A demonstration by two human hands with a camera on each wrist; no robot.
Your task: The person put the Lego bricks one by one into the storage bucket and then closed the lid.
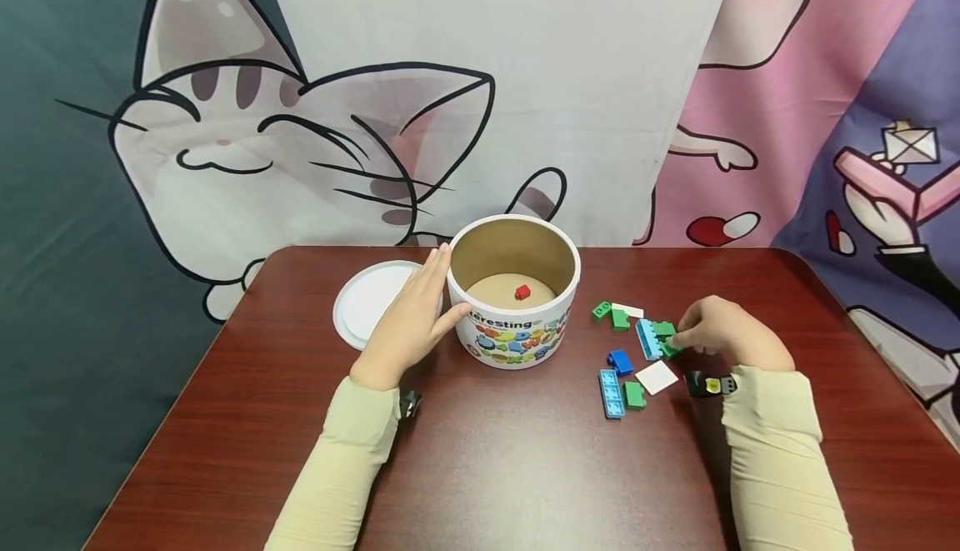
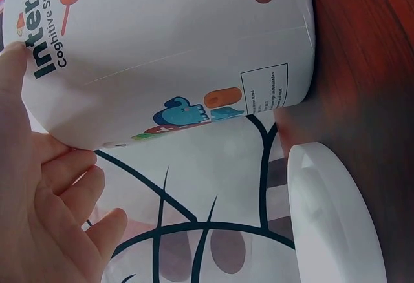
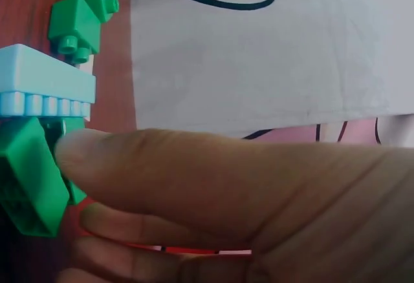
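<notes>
Nearest us lie two pale sleeves (image 1: 322, 484), and beyond their cuffs the fingers are busy: the right hand (image 1: 723, 338) bends its fingers and thumb down to a green block (image 1: 670, 349), though we cannot tell whether they truly pinch it, while the left hand (image 1: 408, 318) lays nearly straight fingers against the tub (image 1: 513, 338) at its nine o'clock, clenching nothing. We judge the block to be stiff, light plastic, hard to break and a little slick, so we would take it across its flat side walls, clear of the studs. The tub also looks light and likely to slide if bumped; its rim or round wall seems the place to hold. Going outward from that block, we find a light-blue brick (image 1: 648, 340) just beside it at nine o'clock, a white tile (image 1: 656, 377) at seven, a dark-blue block (image 1: 619, 362) between eight and nine, and the tub toward ten, with a red block (image 1: 522, 292) on its floor. At the tub's nine o'clock lies a white lid (image 1: 367, 305), partly behind the left hand. We count five green blocks, two light-blue bricks, two white pieces, one dark-blue block and one red, with one tub and one lid.
</notes>
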